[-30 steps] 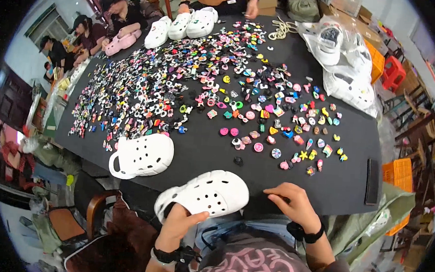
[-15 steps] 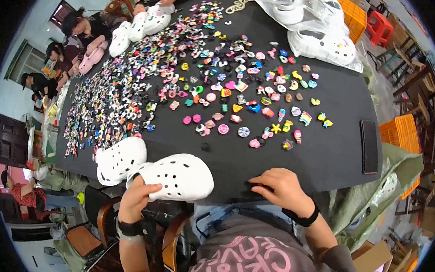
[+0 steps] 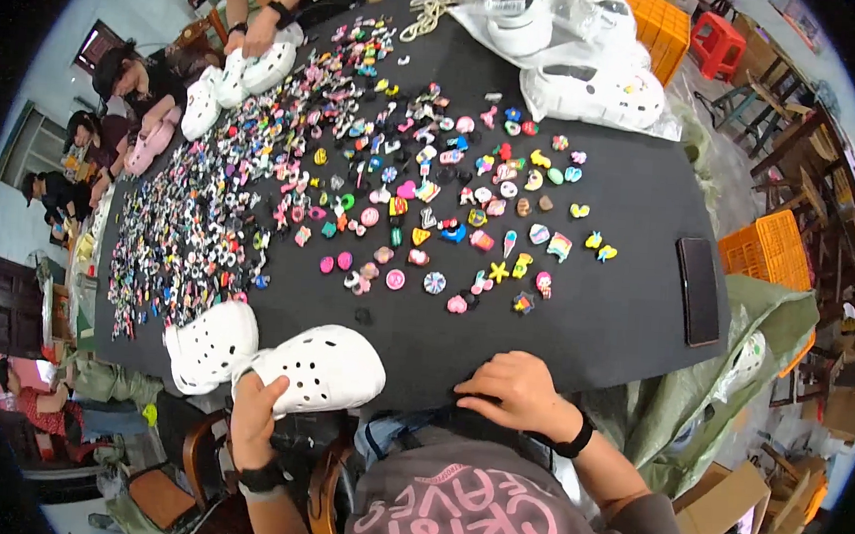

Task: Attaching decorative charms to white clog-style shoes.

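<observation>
My left hand point(image 3: 255, 408) grips a white clog point(image 3: 331, 367) with round and oval holes by its heel end, thumb against its side. Against that clog rests a second white clog point(image 3: 212, 348), farther left on the table's front edge. At the front edge of the black tabletop, right of the clogs, is my right hand point(image 3: 516, 394). Its fingers are curled with the tips together; whatever they may hold is too dark and small to make out. Beyond my hands lie loose colourful shoe charms, among them a yellow starfish charm point(image 3: 499, 272) and a round pink charm point(image 3: 395, 281).
A dense heap of charms point(image 3: 191, 218) covers the table's left side. At the right lies a black phone point(image 3: 697, 291). Bagged white clogs point(image 3: 600, 94) stand at the far right. Across the table, a person's hands point(image 3: 258, 36) hold white clogs. An orange crate point(image 3: 766, 251) stands beyond the right edge.
The whole view has shifted, so the table sits lower and farther left. My hands keep nearly the same pose. The far person's two hands have come closer together over the white clogs.
</observation>
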The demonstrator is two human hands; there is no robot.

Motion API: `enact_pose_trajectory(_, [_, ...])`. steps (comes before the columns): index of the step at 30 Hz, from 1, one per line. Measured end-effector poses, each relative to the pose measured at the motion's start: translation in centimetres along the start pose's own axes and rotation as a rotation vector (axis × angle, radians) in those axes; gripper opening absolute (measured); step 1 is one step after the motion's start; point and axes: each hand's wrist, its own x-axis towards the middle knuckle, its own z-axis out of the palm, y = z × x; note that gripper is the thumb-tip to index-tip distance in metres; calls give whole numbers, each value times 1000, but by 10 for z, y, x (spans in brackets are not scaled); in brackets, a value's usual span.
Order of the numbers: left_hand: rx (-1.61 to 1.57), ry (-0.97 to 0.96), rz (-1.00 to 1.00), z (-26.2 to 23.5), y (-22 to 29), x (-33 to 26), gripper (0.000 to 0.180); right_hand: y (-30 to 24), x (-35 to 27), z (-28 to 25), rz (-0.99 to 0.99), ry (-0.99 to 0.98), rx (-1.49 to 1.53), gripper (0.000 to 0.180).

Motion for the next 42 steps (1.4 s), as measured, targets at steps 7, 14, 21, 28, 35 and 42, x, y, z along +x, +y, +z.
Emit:
enact_pose_trajectory(7, [323, 345, 177, 23, 0, 10, 38, -5, 0, 4, 79, 71, -88, 11])
enact_pose_trajectory(14, [353, 332, 238, 30, 13, 4, 39, -36, 20, 13, 273, 44, 94, 14])
enact_pose_trajectory(21, [346, 274, 281, 25, 6, -3, 40, -95, 92, 18, 148, -124, 374, 39])
enact_pose_trajectory(28, [424, 122, 339, 19, 11, -7, 27, -128, 140, 62, 52, 142, 1119, 44])
enact_pose_trajectory(35, [463, 207, 380, 24, 7, -5, 34, -140, 161, 75, -128, -310, 905, 26])
enact_pose_trajectory(42, [443, 203, 319, 26, 3, -5, 36, -131, 163, 79, 225, -418, 883, 40])
